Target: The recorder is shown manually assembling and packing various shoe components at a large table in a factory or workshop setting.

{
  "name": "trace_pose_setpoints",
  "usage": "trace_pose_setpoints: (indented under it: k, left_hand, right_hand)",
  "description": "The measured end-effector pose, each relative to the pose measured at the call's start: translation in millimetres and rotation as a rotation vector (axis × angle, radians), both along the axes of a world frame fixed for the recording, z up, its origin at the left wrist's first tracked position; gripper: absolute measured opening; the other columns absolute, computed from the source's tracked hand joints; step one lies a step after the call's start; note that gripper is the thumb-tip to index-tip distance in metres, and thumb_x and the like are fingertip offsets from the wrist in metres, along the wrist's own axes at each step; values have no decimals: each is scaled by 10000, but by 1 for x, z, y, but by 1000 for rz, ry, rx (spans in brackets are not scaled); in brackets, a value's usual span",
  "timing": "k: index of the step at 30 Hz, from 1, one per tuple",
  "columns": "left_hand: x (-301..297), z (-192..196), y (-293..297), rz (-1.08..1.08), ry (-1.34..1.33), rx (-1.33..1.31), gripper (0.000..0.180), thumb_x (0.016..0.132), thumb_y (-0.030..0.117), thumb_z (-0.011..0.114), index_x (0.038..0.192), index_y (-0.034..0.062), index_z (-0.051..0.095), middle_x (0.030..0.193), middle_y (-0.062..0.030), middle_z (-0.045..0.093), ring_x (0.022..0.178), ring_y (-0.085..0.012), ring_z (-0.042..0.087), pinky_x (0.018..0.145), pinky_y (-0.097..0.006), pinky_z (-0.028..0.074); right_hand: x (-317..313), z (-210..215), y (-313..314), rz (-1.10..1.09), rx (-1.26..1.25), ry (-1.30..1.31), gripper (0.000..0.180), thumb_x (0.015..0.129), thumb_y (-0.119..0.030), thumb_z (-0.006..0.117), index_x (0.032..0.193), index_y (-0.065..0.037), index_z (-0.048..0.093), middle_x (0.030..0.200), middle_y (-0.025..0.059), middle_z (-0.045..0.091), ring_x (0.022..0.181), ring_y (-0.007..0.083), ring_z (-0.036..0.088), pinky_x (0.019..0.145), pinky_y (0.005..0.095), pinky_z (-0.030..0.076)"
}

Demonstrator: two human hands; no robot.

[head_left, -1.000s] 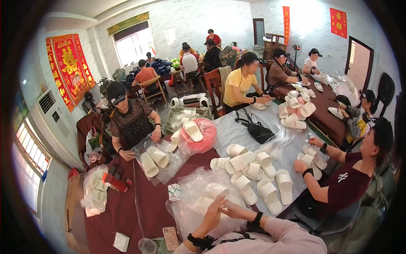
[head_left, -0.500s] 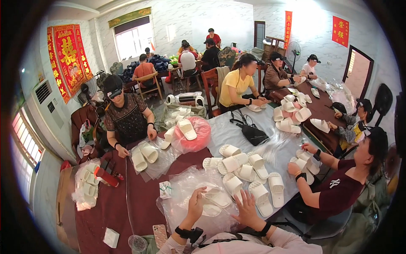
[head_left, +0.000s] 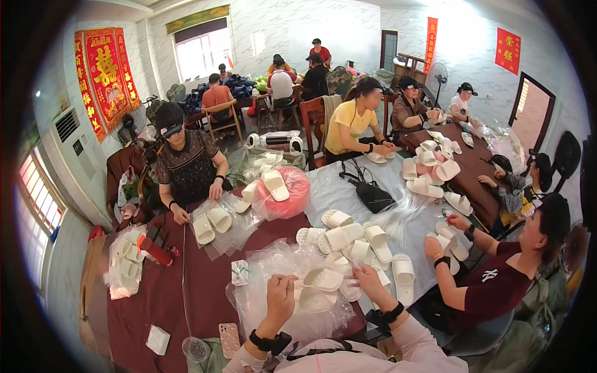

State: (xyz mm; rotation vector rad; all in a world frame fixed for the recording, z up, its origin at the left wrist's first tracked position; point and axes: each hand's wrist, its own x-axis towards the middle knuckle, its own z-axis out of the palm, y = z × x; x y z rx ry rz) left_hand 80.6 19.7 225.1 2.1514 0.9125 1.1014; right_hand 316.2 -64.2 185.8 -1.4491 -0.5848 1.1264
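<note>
A pair of cream-white slippers lies right in front of me, with a clear plastic bag around it. On the left of the pair, my left hand is closed, its fingertips pinching the bag's edge. Across from it, my right hand pinches the plastic at the right side, and a bit of film stretches between the two hands. Beneath the pair, more clear bags are spread in a stack. Loose white slippers are heaped just beyond my right hand.
A white-and-green box, a phone, a clear cup and a white box lie to my left. Farther off are a red stool top and a black bag. Co-workers sit around the tables, one close on my right.
My hands went from fingers spread over the bagged slippers to pinching the bag at both sides. The right hand moved up and the near slipper pair was raised slightly. The view shifted a little.
</note>
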Motion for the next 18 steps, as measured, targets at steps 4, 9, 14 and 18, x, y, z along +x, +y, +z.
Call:
trace_pose_setpoints:
  k: [4, 9, 14, 18]
  left_hand:
    - [3, -8, -7, -77, -74, -355, 145, 891, 60, 455, 926, 12, 587, 888, -130, 537, 760, -237, 548, 665, -323, 440]
    - [12, -3, -22, -220, -297, -683, 184, 923, 71, 408, 967, -22, 560, 926, -100, 543, 809, -163, 570, 721, -277, 482]
    - [16, -2, -34, -299, -353, -666, 199, 933, 74, 387, 985, -31, 548, 952, -79, 556, 880, -148, 550, 781, -273, 470]
    - [19, 16, -51, -352, -190, -465, 154, 874, 19, 455, 955, -11, 583, 959, -116, 553, 905, -224, 549, 800, -292, 442]
  right_hand:
    - [-16, 7, 13, 215, 236, -4, 279, 916, -197, 451, 1119, -16, 515, 984, 43, 588, 908, 107, 550, 732, 217, 436]
    - [-43, -25, 12, 368, 242, 26, 472, 861, -243, 562, 1231, 2, 402, 1224, 135, 437, 1185, 207, 395, 973, 297, 314]
    - [-59, 23, -9, 635, 493, -543, 827, 663, -307, 770, 1258, 13, 292, 1251, 174, 361, 1210, 302, 341, 987, 384, 283]
    - [-53, 1, -2, 490, 612, -778, 837, 649, -262, 783, 1265, 15, 288, 1128, 194, 449, 1060, 337, 466, 877, 384, 382]
